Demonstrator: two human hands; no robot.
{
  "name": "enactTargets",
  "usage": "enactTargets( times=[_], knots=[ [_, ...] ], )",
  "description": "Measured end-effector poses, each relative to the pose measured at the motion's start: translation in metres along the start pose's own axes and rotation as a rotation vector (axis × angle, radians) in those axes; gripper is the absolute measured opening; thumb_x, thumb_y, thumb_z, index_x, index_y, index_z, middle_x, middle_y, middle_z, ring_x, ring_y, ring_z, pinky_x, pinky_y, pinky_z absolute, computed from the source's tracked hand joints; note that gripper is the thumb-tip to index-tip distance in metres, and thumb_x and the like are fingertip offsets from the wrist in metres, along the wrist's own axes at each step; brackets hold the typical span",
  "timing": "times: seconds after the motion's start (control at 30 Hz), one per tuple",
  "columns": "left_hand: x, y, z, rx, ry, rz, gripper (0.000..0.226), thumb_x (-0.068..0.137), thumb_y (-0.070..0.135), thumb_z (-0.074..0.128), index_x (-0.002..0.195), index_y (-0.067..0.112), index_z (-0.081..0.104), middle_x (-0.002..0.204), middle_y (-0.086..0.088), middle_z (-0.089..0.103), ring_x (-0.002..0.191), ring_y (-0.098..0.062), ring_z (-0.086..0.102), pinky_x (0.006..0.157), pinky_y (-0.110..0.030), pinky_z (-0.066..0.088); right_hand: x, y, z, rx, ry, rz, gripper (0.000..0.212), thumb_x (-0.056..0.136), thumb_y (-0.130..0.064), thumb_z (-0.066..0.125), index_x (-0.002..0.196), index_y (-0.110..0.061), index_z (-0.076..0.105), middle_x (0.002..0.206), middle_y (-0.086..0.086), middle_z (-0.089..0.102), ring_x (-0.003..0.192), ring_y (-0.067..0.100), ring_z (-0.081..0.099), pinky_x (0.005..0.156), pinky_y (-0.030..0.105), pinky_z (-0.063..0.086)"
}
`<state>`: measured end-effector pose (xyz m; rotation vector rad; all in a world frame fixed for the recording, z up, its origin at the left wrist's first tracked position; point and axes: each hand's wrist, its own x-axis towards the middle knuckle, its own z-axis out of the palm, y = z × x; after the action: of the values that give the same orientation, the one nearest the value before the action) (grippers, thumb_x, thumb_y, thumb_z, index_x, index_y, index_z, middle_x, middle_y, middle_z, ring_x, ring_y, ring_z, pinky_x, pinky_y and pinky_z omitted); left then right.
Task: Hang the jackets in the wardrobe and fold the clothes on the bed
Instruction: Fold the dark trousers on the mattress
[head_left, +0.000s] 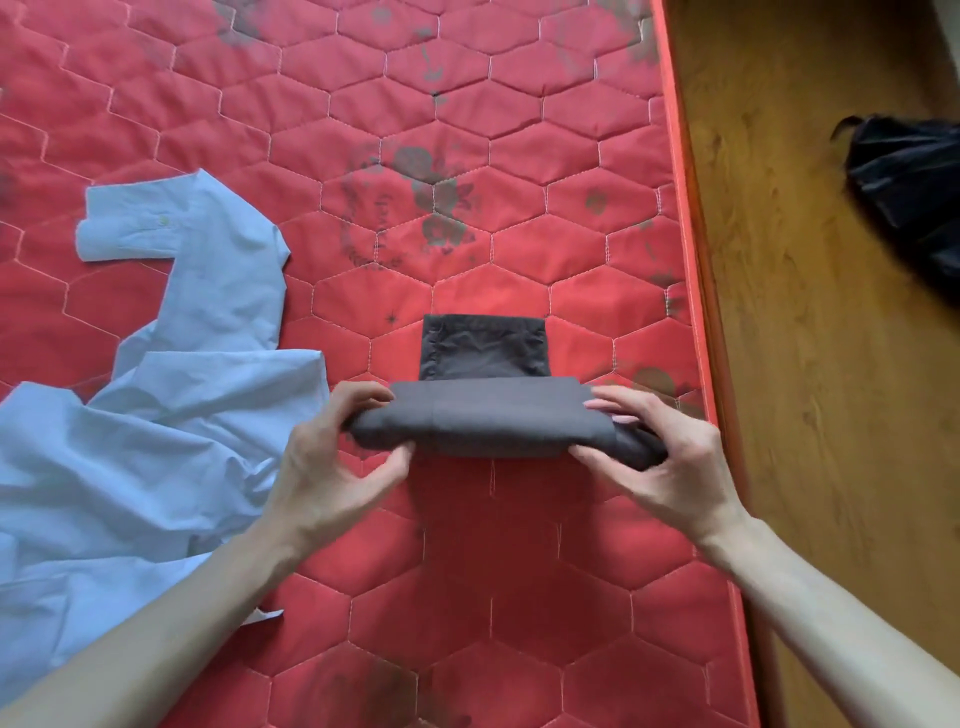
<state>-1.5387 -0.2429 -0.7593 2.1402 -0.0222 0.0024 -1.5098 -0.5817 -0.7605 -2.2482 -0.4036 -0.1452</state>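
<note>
Red quilted mattress (519, 156) under a rumpled blue shirt (156, 415) and folded dark garment (483, 415).

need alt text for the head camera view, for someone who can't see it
Two bare hands, left hand and right hand, grip the ends of a folded dark grey garment over a red quilted mattress. A light blue shirt lies unfolded to the left, and a black bundle sits on the wooden floor to the right.
</note>
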Motion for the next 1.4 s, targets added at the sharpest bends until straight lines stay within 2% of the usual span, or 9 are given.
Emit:
enactTargets(
  times=[0.2, 0.43, 0.5, 0.67, 0.8, 0.9, 1.0, 1.17, 1.4],
  knots=[
    [0.034, 0.006, 0.009, -0.285, 0.193, -0.304, 0.031, 0.09, 0.019, 0.082, 0.114, 0.015, 0.062, 0.105, -0.001, 0.071, 0.093, -0.007, 0.068, 0.083, -0.018, 0.054, 0.035, -0.019, 0.003, 0.298, 0.139, 0.384, 0.074, 0.08, -0.024, 0.091, 0.143, -0.019, 0.051, 0.108, -0.006, 0.075, 0.1, 0.007, 0.071, 0.093, 0.021, 0.051],
    [0.085, 0.0, 0.045, -0.321, 0.089, -0.541, 0.031, 0.095, 0.039, 0.074, 0.121, 0.026, 0.063, 0.11, 0.019, 0.07, 0.092, 0.018, 0.064, 0.079, -0.006, 0.046, 0.078, 0.003, 0.054, 0.37, 0.233, 0.667, 0.05, 0.094, -0.03, 0.077, 0.133, -0.014, 0.05, 0.125, -0.006, 0.066, 0.117, 0.001, 0.063, 0.109, 0.026, 0.046],
    [0.091, -0.008, 0.049, -0.278, 0.053, -0.572, 0.041, 0.092, 0.036, 0.079, 0.124, 0.027, 0.057, 0.113, 0.022, 0.067, 0.094, 0.018, 0.062, 0.08, -0.006, 0.046, 0.085, 0.012, 0.067, 0.323, 0.188, 0.707, 0.048, 0.097, -0.033, 0.073, 0.134, -0.014, 0.049, 0.13, -0.005, 0.064, 0.121, 0.005, 0.06, 0.111, 0.028, 0.044],
    [0.109, -0.018, 0.049, 0.041, -0.029, -0.666, 0.061, 0.084, 0.052, 0.081, 0.129, 0.019, 0.056, 0.118, 0.009, 0.062, 0.111, -0.016, 0.06, 0.085, -0.028, 0.041, 0.093, 0.019, 0.081, 0.159, -0.008, 0.839, 0.041, 0.102, -0.042, 0.061, 0.131, -0.014, 0.049, 0.125, 0.003, 0.067, 0.119, 0.027, 0.061, 0.096, 0.033, 0.044],
    [0.115, -0.023, 0.049, 0.122, -0.079, -0.764, 0.062, 0.076, 0.059, 0.083, 0.12, 0.019, 0.065, 0.121, 0.004, 0.07, 0.115, -0.022, 0.064, 0.082, -0.029, 0.041, 0.098, 0.001, 0.088, -0.162, -0.126, 0.88, 0.058, 0.1, -0.059, 0.052, 0.129, -0.01, 0.041, 0.125, 0.02, 0.064, 0.118, 0.042, 0.06, 0.092, 0.047, 0.044],
    [0.114, -0.024, 0.052, -0.087, -0.062, -0.852, 0.033, 0.079, 0.042, 0.088, 0.1, 0.025, 0.068, 0.105, 0.007, 0.071, 0.096, -0.015, 0.067, 0.075, -0.029, 0.049, 0.099, -0.008, 0.087, -0.338, -0.259, 0.885, 0.083, 0.091, -0.076, 0.052, 0.143, -0.014, 0.035, 0.129, 0.018, 0.063, 0.119, 0.043, 0.061, 0.093, 0.047, 0.046],
    [0.107, -0.022, 0.051, -0.402, -0.125, -0.954, 0.03, 0.081, 0.026, 0.089, 0.107, 0.023, 0.074, 0.104, 0.005, 0.079, 0.093, -0.013, 0.075, 0.069, -0.025, 0.057, 0.098, -0.008, 0.083, -0.359, -0.335, 0.885, 0.092, 0.086, -0.081, 0.055, 0.147, -0.016, 0.032, 0.13, 0.016, 0.063, 0.12, 0.042, 0.062, 0.094, 0.047, 0.046],
    [0.085, -0.021, 0.045, -0.669, -0.127, -0.956, 0.045, 0.082, 0.016, 0.085, 0.125, 0.02, 0.072, 0.112, -0.003, 0.08, 0.102, -0.023, 0.077, 0.073, -0.036, 0.064, 0.076, 0.005, 0.077, 0.235, -0.153, 0.931, 0.066, 0.08, -0.066, 0.076, 0.126, -0.028, 0.048, 0.127, -0.007, 0.066, 0.122, 0.021, 0.063, 0.107, 0.042, 0.047],
    [0.054, 0.008, 0.016, -0.717, -0.129, -0.689, 0.07, 0.07, 0.025, 0.089, 0.134, 0.016, 0.064, 0.124, -0.004, 0.076, 0.114, -0.024, 0.073, 0.087, -0.039, 0.059, 0.051, -0.033, 0.056, 0.396, 0.076, 0.733, 0.117, 0.083, -0.038, 0.087, 0.165, -0.029, 0.005, 0.162, -0.019, 0.021, 0.143, -0.011, 0.025, 0.12, 0.014, 0.02]
  ],
)
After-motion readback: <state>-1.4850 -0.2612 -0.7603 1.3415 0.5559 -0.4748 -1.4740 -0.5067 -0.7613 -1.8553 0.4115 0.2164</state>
